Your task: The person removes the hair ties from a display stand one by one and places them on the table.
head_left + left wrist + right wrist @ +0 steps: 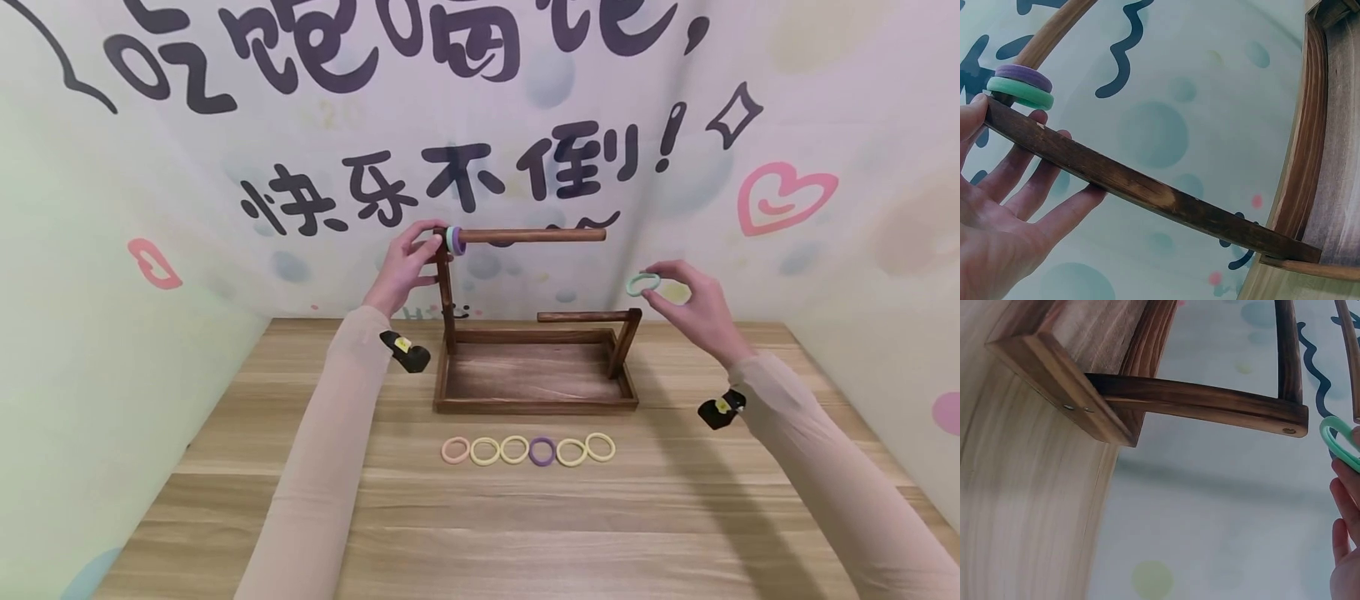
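Observation:
A wooden stand has an upper bar (536,236) on a tall post (1129,184) and a lower bar (581,317) on a short post (1210,406). My left hand (405,268) holds the tall post near its top, thumb at the upper end and fingers along the far side. Beside that post, a green hair tie (1022,94) and a purple hair tie (1025,76) encircle the upper bar. Above and right of the short post, my right hand (693,307) pinches another green hair tie (1324,434) between thumb and fingers.
In front of the stand's tray (536,407), several hair ties lie in a row on the wooden table (480,533): a pink one (444,450), a purple one (532,452) and several yellow ones. A printed cloth backdrop (480,108) rises behind the table.

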`<move>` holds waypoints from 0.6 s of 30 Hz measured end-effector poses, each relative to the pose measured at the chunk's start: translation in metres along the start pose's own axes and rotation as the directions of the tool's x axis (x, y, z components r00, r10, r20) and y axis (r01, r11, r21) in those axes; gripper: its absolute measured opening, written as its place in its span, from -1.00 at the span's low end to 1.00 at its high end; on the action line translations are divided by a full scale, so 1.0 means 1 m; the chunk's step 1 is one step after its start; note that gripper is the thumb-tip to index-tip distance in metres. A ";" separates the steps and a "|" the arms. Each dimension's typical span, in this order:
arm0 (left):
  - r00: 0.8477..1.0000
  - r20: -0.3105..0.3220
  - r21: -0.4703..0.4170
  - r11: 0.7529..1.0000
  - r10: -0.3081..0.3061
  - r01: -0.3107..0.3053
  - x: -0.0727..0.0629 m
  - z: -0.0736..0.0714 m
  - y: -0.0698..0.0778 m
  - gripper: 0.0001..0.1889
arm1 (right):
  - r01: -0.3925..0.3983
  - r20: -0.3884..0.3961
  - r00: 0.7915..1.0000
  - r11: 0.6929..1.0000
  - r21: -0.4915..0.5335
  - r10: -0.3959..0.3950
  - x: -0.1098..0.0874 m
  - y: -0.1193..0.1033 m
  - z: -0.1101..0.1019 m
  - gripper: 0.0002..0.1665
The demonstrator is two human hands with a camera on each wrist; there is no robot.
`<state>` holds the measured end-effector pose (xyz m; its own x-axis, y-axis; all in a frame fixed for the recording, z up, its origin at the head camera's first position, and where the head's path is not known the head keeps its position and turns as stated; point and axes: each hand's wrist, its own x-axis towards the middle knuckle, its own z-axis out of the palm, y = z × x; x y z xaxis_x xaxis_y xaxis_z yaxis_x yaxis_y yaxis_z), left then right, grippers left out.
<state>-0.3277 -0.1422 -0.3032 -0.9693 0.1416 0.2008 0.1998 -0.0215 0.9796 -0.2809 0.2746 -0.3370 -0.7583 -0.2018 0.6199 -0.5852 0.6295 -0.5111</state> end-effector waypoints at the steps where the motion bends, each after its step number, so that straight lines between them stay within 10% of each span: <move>1: 1.000 0.000 0.002 1.000 0.000 0.000 0.000 0.000 0.000 -0.74 | 0.002 0.001 1.000 1.000 0.002 -0.002 -0.001 0.000 -0.001 -0.62; 18: 1.000 -0.001 0.003 1.000 0.014 -0.014 0.002 -0.001 -0.001 -0.74 | 0.041 0.051 0.998 0.998 0.050 -0.044 -0.028 -0.005 -0.013 -0.57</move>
<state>-0.3301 -0.1432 -0.3043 -0.9666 0.1402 0.2145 0.2138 -0.0203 0.9767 -0.2534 0.2868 -0.3444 -0.7456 -0.2676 0.6103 -0.6299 0.5820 -0.5143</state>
